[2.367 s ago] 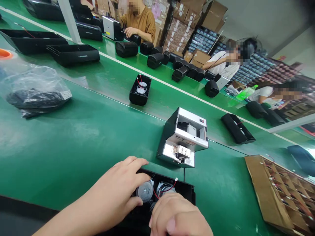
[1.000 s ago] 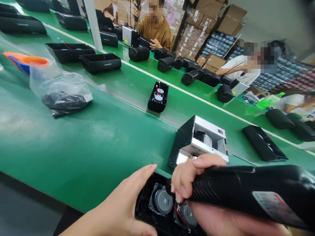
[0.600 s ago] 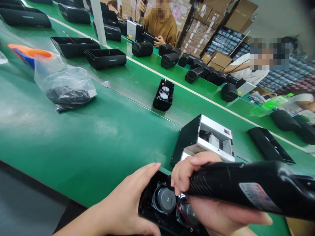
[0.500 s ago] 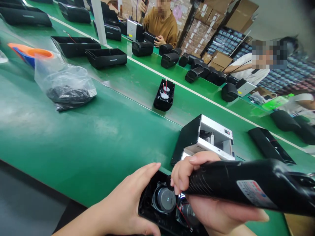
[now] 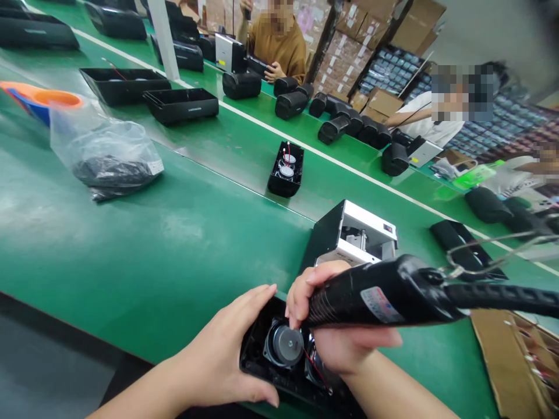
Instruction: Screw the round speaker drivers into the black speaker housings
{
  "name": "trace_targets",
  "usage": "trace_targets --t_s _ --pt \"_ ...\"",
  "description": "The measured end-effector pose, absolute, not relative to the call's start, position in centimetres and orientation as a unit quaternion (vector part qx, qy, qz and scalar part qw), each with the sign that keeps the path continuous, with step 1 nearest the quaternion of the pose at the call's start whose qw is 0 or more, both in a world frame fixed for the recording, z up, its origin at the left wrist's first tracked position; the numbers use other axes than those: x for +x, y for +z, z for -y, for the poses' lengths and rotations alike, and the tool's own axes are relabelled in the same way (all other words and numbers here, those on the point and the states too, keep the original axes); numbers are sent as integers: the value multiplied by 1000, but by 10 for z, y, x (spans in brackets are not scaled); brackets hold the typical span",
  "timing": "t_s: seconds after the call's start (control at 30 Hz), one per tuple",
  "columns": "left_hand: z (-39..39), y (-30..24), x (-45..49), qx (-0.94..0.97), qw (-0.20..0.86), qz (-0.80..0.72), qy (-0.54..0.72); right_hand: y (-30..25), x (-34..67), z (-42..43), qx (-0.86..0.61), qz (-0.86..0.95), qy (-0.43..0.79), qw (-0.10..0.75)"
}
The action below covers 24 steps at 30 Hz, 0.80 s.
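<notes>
In the head view my right hand is wrapped round a black electric screwdriver, whose cable runs off to the right. Its tip is hidden behind my fingers, over a black speaker housing. My left hand grips the end of this housing, thumb on the near side and fingers along the far side. Inside the housing sit two round speaker drivers; the left one shows its grey magnet, while the other is partly covered by my right hand. A thin red wire lies between them.
Just beyond my hands stands a silver and black machine. Another housing with drivers lies on the green table. A bag of black parts and an orange bowl are left. Co-workers sit across; a cardboard box is right.
The screwdriver has tilted and shifted left with my right hand, bringing its cable and hanging wire loop into view. My left hand stays on the housing. The whole view has shifted slightly.
</notes>
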<state>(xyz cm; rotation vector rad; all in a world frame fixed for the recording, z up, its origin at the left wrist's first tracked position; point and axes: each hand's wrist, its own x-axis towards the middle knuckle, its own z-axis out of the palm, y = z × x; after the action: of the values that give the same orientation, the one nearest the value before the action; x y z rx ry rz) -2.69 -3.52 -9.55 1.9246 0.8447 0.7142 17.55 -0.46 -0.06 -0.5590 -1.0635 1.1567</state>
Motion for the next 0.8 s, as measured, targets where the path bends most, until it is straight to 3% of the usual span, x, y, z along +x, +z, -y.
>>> trace_targets --t_s 0.8 --pt "30 -94 -25 758 465 -354 291 -22 179 13 -241 502 520 648"
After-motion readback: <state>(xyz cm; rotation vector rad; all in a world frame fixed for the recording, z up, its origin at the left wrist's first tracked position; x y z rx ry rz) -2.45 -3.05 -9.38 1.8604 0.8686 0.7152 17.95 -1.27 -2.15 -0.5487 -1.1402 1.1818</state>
